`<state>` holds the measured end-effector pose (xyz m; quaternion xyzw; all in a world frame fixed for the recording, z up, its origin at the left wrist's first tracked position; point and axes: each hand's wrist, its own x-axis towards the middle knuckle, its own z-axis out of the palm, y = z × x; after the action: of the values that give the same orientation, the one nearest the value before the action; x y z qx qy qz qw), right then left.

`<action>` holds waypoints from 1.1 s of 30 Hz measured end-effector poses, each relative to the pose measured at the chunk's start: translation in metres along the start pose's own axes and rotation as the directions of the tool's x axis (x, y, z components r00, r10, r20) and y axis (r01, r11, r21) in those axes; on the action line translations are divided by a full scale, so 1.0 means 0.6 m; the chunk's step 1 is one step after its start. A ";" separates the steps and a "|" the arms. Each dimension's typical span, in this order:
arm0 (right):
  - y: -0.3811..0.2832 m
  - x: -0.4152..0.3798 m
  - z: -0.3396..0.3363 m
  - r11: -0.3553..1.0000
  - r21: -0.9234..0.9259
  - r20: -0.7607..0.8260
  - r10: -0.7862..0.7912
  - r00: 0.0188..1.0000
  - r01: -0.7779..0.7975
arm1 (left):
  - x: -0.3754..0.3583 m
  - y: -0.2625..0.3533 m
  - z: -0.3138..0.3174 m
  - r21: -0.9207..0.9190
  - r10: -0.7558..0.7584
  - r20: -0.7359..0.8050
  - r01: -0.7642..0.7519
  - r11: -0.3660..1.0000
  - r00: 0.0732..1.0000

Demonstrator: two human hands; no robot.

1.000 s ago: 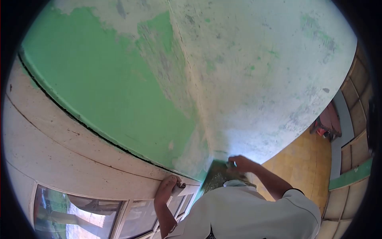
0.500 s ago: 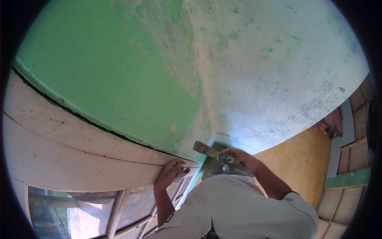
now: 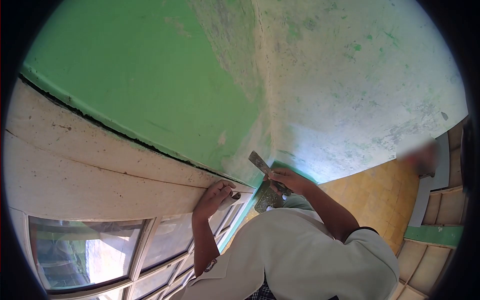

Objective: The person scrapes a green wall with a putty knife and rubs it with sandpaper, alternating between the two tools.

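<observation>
My right hand [image 3: 291, 181] is closed round the handle of a scraper [image 3: 259, 162]. The flat, worn blade points up and left, its end overlapping the foot of the green wall [image 3: 150, 90] near the corner. Against the top of the white window frame [image 3: 170, 194] rests my left hand [image 3: 212, 200], fingers curled over the wood. A rolled grey-brown sheet [image 3: 231, 200] sticks out from between its thumb and fingers, partly hidden. Where the two walls meet, a rough, scraped seam [image 3: 272, 110] runs down towards the scraper.
Glass window panes [image 3: 85, 250] lie below the frame at left. The pale wall [image 3: 360, 90] on the right has patches of green paint. Beneath is a yellow tiled floor [image 3: 370, 195], with a dark green ledge [image 3: 267, 197] by my right hand. A blurred shape [image 3: 420, 157] is at far right.
The scraper has swung from nearly level to a steeper slant, its blade end now higher. My view has shifted, so both hands sit higher in it. The left hand keeps its hold by the frame.
</observation>
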<state>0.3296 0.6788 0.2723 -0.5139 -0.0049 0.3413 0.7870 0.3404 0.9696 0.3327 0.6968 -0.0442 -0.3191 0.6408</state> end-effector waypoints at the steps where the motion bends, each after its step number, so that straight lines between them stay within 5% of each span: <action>1: 0.008 0.009 -0.001 0.998 -0.063 -0.026 -0.015 1.000 0.013 | -0.001 0.000 0.000 0.006 0.010 -0.001 -0.010 1.000 1.000; 8: 0.100 0.061 -0.033 0.993 -0.074 0.045 -0.084 0.995 0.088 | -0.026 0.019 0.007 -0.019 0.020 -0.087 -0.022 1.000 0.996; 14: 0.135 0.085 -0.035 0.968 -0.248 -0.289 -0.049 0.956 -0.026 | -0.077 0.056 -0.003 -0.007 0.202 -0.071 -0.203 0.979 0.977; 17: 0.130 0.121 -0.028 0.914 -0.405 -0.339 -0.156 0.928 0.005 | -0.081 0.060 -0.007 -0.029 0.232 -0.049 -0.233 0.972 0.972; 19: 0.105 0.159 -0.017 0.804 -0.575 -0.349 -0.412 0.842 0.155 | -0.078 0.059 -0.006 0.058 0.176 -0.055 -0.173 0.983 0.983; 22: 0.052 0.207 0.010 0.832 -0.492 -0.331 -0.450 0.829 0.255 | -0.076 0.054 -0.009 0.023 0.176 -0.038 -0.175 0.984 0.984; 25: 0.037 0.179 0.017 0.889 -0.425 -0.364 -0.338 0.868 0.168 | -0.072 0.048 -0.015 -0.006 0.191 0.000 -0.191 0.982 0.982; 33: 0.089 0.166 -0.025 0.760 -0.638 -0.350 -0.428 0.833 0.123 | -0.072 0.061 -0.008 0.005 0.169 0.003 -0.169 0.986 0.986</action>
<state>0.3831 0.7336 0.1877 -0.7931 0.0047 0.0614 0.6059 0.3210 0.9877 0.3830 0.6919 -0.1051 -0.2644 0.6636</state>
